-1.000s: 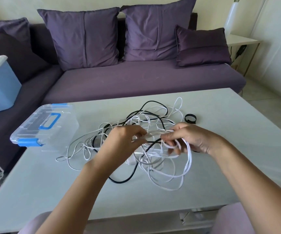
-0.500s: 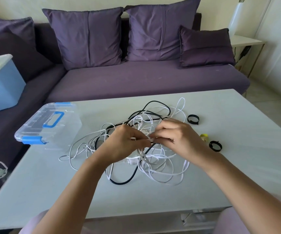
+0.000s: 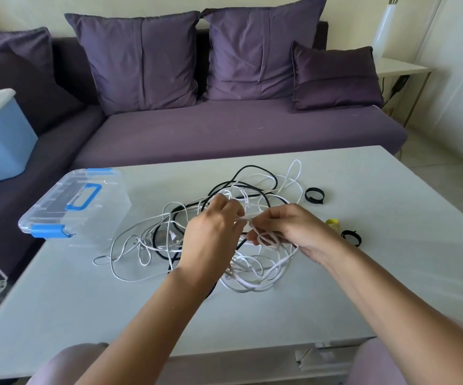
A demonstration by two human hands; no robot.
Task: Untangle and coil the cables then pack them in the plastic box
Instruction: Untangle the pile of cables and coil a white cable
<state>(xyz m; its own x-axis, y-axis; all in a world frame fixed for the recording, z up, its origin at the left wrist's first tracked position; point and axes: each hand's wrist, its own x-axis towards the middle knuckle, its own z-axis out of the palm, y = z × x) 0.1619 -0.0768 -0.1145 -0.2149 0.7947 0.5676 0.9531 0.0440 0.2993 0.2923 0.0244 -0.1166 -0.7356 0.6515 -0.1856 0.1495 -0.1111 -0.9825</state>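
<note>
A tangle of white cables (image 3: 255,276) and a black cable (image 3: 255,169) lies in the middle of the white table (image 3: 252,323). Above the heap, my left hand (image 3: 213,234) pinches a white strand. My right hand (image 3: 294,226) grips white cable loops just to its right; the two hands almost touch. The clear plastic box (image 3: 77,204) with blue handle and latches stands shut at the table's left edge, apart from the cables.
Two black strap rings (image 3: 314,195) (image 3: 351,237) and a yellow one (image 3: 332,223) lie right of the tangle. A purple sofa (image 3: 224,129) with cushions runs behind the table. A blue bin (image 3: 0,140) sits on it at left.
Both hands have shifted slightly along the white cable and stay close together over the heap. The right hand has lowered into the loops. The view has tilted a little.
</note>
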